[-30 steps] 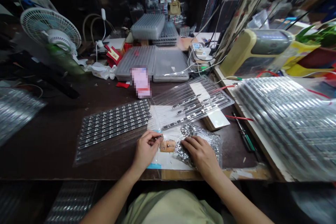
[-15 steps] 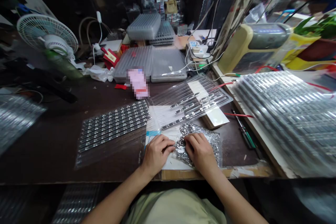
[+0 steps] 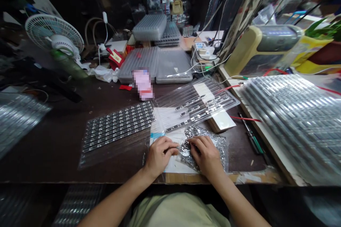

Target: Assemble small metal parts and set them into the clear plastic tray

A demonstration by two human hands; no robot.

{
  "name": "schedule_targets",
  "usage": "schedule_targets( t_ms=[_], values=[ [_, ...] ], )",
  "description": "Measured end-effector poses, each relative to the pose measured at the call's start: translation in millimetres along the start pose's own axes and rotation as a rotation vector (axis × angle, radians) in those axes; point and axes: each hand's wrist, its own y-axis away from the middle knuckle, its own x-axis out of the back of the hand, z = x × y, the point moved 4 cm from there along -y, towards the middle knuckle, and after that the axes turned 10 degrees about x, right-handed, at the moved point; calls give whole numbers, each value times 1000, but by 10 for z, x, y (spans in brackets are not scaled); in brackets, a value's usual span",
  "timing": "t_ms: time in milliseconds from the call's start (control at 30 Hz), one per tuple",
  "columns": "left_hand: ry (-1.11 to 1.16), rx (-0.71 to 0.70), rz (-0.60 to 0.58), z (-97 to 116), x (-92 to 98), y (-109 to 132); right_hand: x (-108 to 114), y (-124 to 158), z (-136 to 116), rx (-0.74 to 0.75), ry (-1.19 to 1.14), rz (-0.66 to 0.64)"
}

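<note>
A clear plastic bag of small shiny metal parts (image 3: 220, 146) lies near the table's front edge. My left hand (image 3: 160, 154) is at the bag's left side, thumb and forefinger curled into a pinch; what is between them is too small to make out. Over the bag rests my right hand (image 3: 208, 154), its fingers bent and pressed together among the parts, their tips partly hidden. Just beyond, a clear ridged tray (image 3: 183, 95) holds several short rows of metal pieces. To the left lies another tray (image 3: 119, 124), filled with rows of dark and silver pieces. White paper (image 3: 174, 166) is under the bag.
A white block (image 3: 222, 122) props up the clear tray. A green-handled screwdriver (image 3: 254, 140) lies to the right, beside a large stack of filled trays (image 3: 295, 120). Further back are a phone (image 3: 144, 84), closed plastic cases (image 3: 173, 65) and a fan (image 3: 57, 37).
The whole view has shifted slightly to the right in the picture. Both hands stay at the bag, and a shiny opening between them shows a little more. The trays have not moved.
</note>
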Motion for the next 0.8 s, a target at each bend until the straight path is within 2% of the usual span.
schedule_targets(
  t_ms=[67, 133, 200, 267, 433, 600, 800],
  values=[
    [-52, 35, 108, -72, 182, -131, 9, -1, -30, -13, -38, 6],
    [-203, 87, 224, -176, 386, -295, -29, -8, -89, -33, -73, -18],
    [-358, 124, 289, -285, 538, -442, -112, -27, -164, -59, -77, -59],
    [-447, 134, 313, -378, 610, -530, -208, -59, -236, -79, -55, -84],
    [-494, 114, 315, -480, 590, -508, -363, -125, -324, -75, -25, -101],
    [-504, 80, 317, -331, 569, -458, -395, -112, -315, -61, -22, -120],
    [-453, -41, 90, -14, 289, -511, -427, -94, -348, -23, 30, -142]
  ],
)
